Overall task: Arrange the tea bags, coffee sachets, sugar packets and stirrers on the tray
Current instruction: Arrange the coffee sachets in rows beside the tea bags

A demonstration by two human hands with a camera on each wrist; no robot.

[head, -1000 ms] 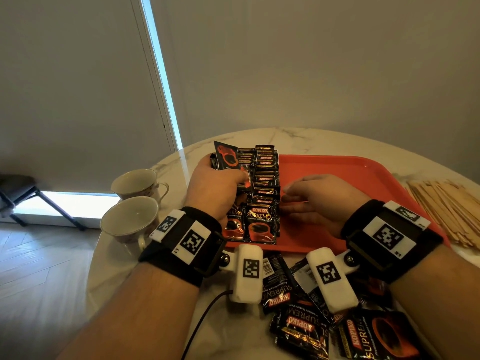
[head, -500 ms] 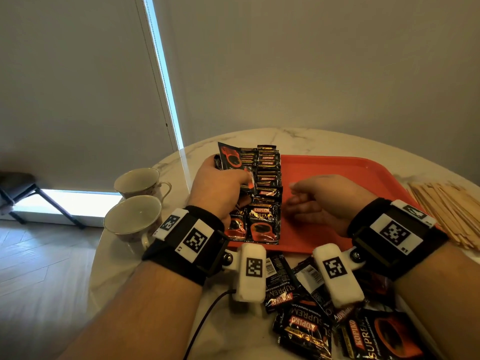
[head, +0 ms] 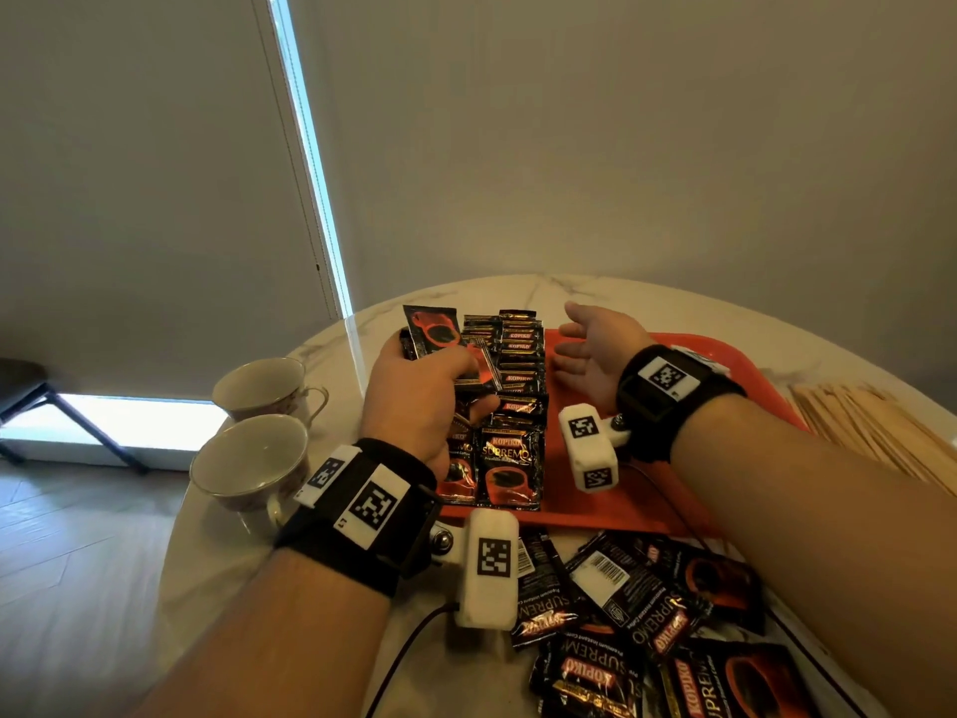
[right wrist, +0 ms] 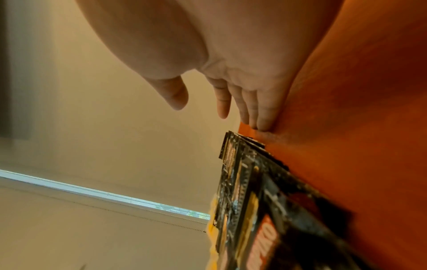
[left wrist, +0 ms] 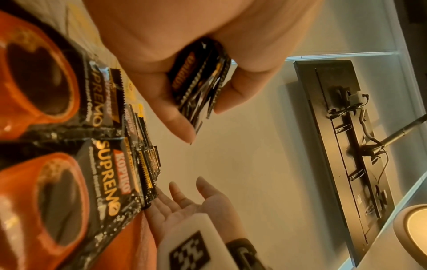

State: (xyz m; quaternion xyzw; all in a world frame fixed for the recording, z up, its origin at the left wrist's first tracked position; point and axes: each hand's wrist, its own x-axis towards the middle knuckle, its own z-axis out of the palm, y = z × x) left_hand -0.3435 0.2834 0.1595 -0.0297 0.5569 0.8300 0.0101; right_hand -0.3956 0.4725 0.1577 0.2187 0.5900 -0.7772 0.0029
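Black and red coffee sachets (head: 512, 448) lie in two overlapping rows along the left side of the red tray (head: 611, 510). My left hand (head: 430, 386) hovers over the left row and grips a small stack of sachets (left wrist: 198, 87) that stands up between thumb and fingers. My right hand (head: 590, 349) lies open on its edge on the tray (right wrist: 358, 109), palm facing the right row, fingers straight beside the far sachets (right wrist: 240, 164). Several loose sachets (head: 647, 614) lie on the table in front of the tray. Wooden stirrers (head: 880, 432) are piled right of the tray.
Two cups (head: 254, 458) stand at the table's left edge, close to my left wrist. The marble table (head: 621, 292) is round and ends near the wall behind the tray. A cable (head: 409, 650) runs under my left wrist.
My right hand has gone from a curled, palm-down pose at the row's near part to an open hand on edge farther back. The left hand keeps its stack.
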